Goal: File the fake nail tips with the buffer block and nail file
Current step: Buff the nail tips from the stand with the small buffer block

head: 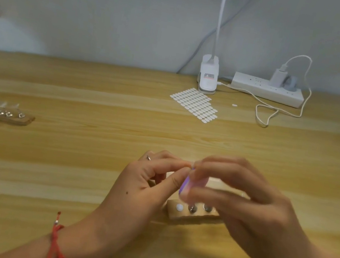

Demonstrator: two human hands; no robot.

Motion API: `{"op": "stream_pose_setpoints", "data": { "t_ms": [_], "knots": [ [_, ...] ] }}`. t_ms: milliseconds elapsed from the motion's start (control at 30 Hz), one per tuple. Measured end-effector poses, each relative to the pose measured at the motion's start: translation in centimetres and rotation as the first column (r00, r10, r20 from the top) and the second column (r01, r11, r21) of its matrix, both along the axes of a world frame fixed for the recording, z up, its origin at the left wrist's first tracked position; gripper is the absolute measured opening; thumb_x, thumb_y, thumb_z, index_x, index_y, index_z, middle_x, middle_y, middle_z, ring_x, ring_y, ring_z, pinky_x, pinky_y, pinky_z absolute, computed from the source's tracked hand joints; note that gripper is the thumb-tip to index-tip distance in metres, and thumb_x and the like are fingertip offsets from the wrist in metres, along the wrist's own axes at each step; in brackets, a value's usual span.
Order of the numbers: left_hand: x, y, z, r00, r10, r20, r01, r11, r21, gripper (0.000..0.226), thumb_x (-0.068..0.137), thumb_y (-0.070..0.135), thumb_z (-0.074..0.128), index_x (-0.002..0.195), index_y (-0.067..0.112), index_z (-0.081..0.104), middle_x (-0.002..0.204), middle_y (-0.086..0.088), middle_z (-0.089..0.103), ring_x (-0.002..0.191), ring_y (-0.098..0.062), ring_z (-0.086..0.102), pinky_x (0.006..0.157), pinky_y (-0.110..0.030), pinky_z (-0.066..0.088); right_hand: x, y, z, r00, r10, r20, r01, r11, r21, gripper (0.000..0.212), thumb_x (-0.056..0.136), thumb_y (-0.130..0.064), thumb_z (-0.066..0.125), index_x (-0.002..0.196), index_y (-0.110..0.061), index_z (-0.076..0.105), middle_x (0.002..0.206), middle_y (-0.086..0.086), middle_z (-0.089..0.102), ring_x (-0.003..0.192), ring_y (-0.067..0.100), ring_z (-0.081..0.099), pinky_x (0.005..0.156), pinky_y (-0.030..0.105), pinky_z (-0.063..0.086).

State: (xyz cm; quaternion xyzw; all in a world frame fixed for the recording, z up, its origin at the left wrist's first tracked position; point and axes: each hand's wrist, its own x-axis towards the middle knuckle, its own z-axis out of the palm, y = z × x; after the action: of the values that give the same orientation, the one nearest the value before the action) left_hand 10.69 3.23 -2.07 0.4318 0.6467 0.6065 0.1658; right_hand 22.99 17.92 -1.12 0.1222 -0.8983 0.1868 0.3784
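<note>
My left hand (150, 184) pinches a small nail tip between thumb and forefinger just above a wooden holder block (191, 213). My right hand (238, 200), blurred by motion, grips a purple-edged buffer block or file (185, 185) and holds it against that tip. The wooden holder carries metal pegs and one white pad; its right part is hidden under my right hand. A second wooden holder (1, 115) with several clear nail tips standing on it lies at the far left of the table.
A sheet of white adhesive tabs (195, 103) lies beyond my hands. Behind it stand a white clip lamp (207, 76) and a power strip (267, 89) with a charger and a looping white cable (267, 114). A red bracelet circles my left wrist.
</note>
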Motion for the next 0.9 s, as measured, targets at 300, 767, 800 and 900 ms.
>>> {"op": "stream_pose_setpoints", "data": {
  "t_ms": [300,767,800,900],
  "knots": [
    [-0.13,-0.10,-0.12,1.000,-0.020,0.007,0.020,1.000,0.013,0.021,0.077,0.051,0.067,0.088,0.036,0.077,0.089,0.010,0.069,0.090,-0.026,0.058,0.080,-0.040,0.042,0.29,-0.04,0.27,0.997,-0.072,0.014,0.072,0.995,-0.074,0.020,0.093,0.002,0.060,0.097,-0.008,0.076,0.107,0.006,0.064,0.104,0.022,0.063,0.084,0.034,0.053],
    [0.07,-0.05,0.19,1.000,0.012,-0.001,-0.012,1.000,0.012,0.013,0.076,0.043,0.071,0.085,0.037,0.078,0.087,0.009,0.069,0.091,-0.017,0.062,0.079,-0.041,0.045,-0.02,-0.35,0.37,0.996,-0.081,0.024,0.083,0.989,-0.123,0.018,0.090,0.005,0.065,0.094,-0.008,0.076,0.106,0.005,0.064,0.101,0.018,0.064,0.081,0.032,0.053],
    [0.10,-0.03,0.19,1.000,0.004,-0.001,-0.004,1.000,0.012,0.012,0.076,0.046,0.075,0.085,0.037,0.078,0.088,0.009,0.069,0.090,-0.019,0.062,0.078,-0.043,0.045,0.01,-0.46,0.27,0.998,-0.057,0.022,0.059,0.993,-0.101,0.021,0.091,0.007,0.062,0.095,-0.007,0.076,0.106,0.005,0.064,0.102,0.019,0.063,0.083,0.031,0.052],
    [0.10,0.02,0.18,1.000,0.000,-0.008,0.000,1.000,0.018,0.015,0.077,0.049,0.074,0.085,0.037,0.078,0.087,0.009,0.069,0.089,-0.022,0.061,0.075,-0.036,0.045,0.07,-0.48,0.12,1.000,-0.019,0.013,0.020,0.996,-0.088,0.025,0.089,0.012,0.061,0.096,-0.007,0.076,0.107,0.007,0.064,0.103,0.020,0.063,0.086,0.029,0.051]
  ]
}}
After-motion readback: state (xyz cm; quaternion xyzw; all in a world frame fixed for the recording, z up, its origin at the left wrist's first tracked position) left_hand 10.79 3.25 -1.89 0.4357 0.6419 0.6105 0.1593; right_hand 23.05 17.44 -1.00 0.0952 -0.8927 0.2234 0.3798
